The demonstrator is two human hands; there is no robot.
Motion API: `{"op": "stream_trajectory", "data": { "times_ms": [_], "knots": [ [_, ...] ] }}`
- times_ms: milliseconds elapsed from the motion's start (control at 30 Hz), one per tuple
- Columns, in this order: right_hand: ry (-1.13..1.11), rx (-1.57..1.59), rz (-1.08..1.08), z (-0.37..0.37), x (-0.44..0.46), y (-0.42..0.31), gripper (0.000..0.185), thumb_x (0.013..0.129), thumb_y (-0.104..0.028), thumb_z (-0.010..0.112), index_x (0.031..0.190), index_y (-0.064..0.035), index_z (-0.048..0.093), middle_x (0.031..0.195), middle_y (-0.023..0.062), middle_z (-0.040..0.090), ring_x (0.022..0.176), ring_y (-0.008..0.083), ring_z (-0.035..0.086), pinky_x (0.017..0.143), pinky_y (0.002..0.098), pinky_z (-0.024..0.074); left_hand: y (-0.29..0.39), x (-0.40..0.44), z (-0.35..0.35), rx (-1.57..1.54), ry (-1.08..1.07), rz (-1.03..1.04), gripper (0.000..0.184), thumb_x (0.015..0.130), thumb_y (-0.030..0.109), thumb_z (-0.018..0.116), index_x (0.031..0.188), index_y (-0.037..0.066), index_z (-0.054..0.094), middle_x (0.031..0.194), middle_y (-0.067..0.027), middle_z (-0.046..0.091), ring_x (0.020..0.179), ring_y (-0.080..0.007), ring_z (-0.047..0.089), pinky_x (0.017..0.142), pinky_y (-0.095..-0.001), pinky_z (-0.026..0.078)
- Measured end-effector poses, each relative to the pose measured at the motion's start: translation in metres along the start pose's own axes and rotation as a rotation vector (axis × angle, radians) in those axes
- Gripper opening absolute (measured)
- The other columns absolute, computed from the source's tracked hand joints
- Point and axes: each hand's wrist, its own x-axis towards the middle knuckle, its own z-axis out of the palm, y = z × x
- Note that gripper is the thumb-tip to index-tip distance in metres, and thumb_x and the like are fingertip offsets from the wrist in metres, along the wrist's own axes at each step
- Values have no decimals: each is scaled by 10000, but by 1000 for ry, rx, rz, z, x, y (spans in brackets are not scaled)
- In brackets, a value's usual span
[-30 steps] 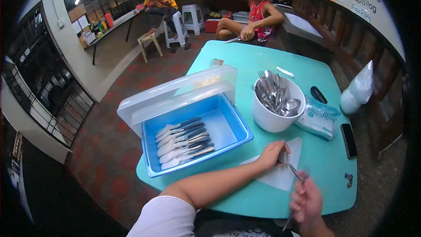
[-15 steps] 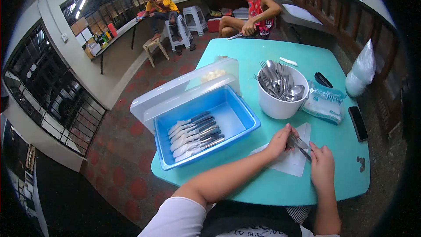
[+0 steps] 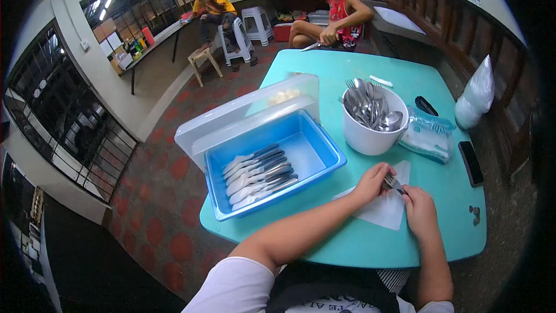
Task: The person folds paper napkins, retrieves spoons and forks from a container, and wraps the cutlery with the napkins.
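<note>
My left hand [image 3: 373, 183] is closed around the head end of a fork [image 3: 395, 184], its tines showing by my fingers. My right hand [image 3: 421, 211] pinches the handle end of the same fork. Whether another utensil lies behind it is hidden. Under both hands, a white paper napkin [image 3: 382, 215] lies flat on the table. Just beyond them stands a white bucket [image 3: 369, 144] full of loose spoons and forks [image 3: 366, 104]. To the left, a blue bin [image 3: 313, 139] holds a row of utensils partly wrapped in napkins [image 3: 258, 175].
A clear lid [image 3: 231, 117] leans up behind the bin. On the right of the turquoise table [image 3: 341, 249] are a napkin pack [image 3: 427, 137], a phone [image 3: 471, 163], coins [image 3: 475, 215] and a plastic-wrapped roll [image 3: 475, 95]. Across the table, a seated person [image 3: 341, 17] holds a knife [image 3: 311, 46].
My right hand has shifted slightly up and left along the fork, closer to my left hand. The far-left seated person has raised a hand towards the head. The camera view has moved slightly.
</note>
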Motion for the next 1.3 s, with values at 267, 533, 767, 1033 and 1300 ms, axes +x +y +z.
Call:
{"op": "stream_trajectory", "data": {
  "times_ms": [267, 533, 767, 1033, 1300],
  "knots": [
    [-46, 423, -46, 21, 3, 42, 255, 918, -119, 578, 1089, 59, 643, 835, 128, 680, 670, 179, 614, 649, 318, 484, 4, -1, -1, 15, -60, -27, 398, 1040, 428, 324, 1039, 99, 548, 742, -23, 569, 569, -85, 542, 476, -205, 409],
    [-474, 638, 422, 2, 13, 52, 321, 990, -265, 483, 870, -26, 659, 631, -36, 514, 579, 84, 455, 543, 252, 379, 14, -8, 0, 132, -139, -28, 382, 1035, 421, 342, 1129, 120, 557, 816, -16, 597, 668, -89, 557, 564, -236, 436],
    [-444, 290, 257, -8, 10, 39, 347, 965, -292, 475, 812, -21, 627, 657, 65, 569, 603, 184, 528, 591, 335, 431, 44, -16, -5, 1191, 195, 357, 233, 855, 141, 612, 1048, 10, 627, 1045, -185, 606, 976, -354, 588, 881, -421, 474],
    [-570, 185, 293, -7, 9, 41, 354, 962, -306, 477, 811, -38, 653, 703, 110, 613, 661, 235, 576, 660, 380, 456, 68, -33, 2, 1466, 129, -78, 323, 723, 104, 746, 1013, 1, 649, 1098, -210, 591, 988, -398, 598, 885, -456, 484],
    [-677, 170, 238, 6, 6, 30, 338, 956, -304, 502, 816, -54, 681, 715, 111, 623, 672, 237, 582, 676, 392, 464, 62, -34, 0, 1454, 151, -70, 407, 727, 103, 755, 1087, -9, 602, 966, -221, 663, 929, -392, 632, 818, -450, 497]
  ]
}}
